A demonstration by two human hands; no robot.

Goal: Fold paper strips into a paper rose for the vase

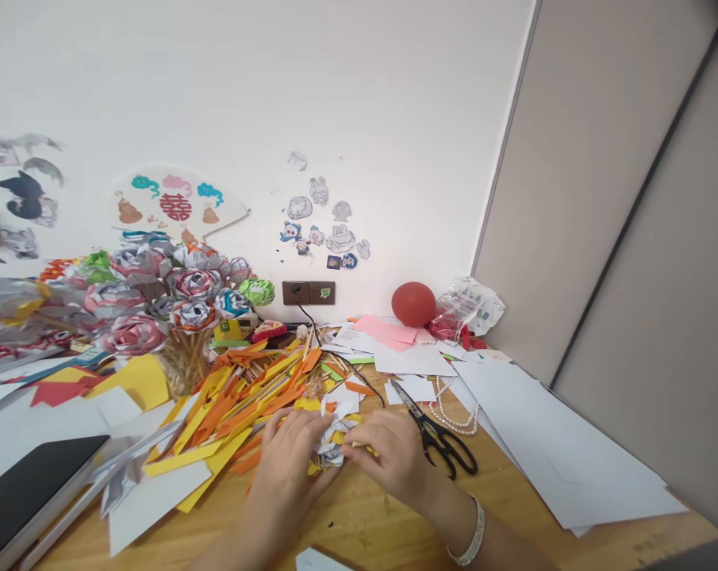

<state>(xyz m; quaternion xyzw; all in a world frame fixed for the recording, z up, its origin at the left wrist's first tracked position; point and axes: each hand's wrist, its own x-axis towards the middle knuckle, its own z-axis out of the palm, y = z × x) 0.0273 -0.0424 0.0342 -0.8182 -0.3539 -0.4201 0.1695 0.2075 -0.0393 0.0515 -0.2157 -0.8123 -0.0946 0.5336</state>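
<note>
Between my hands is a crumpled paper flower [331,454] in white-grey and yellow, low over the wooden table. My left hand [292,450] curls around its left side, the thumb underneath. On the other side, my right hand [389,454] is closed, thumb and index finger pinching at the flower's right edge. A small pale tip shows between those fingers, too small to name for certain. Black-handled scissors [443,444] lie just right of my right hand. Folded orange and yellow paper strips [233,404] are heaped to the left and behind my left hand.
Finished paper flowers [195,283] stand bunched at the back left. A black-topped flat device [37,484] lies front left. White sheets [566,452] cover the right side. Toward the wall are a red balloon [414,304], a pearl string [457,424] and a black cable [359,374].
</note>
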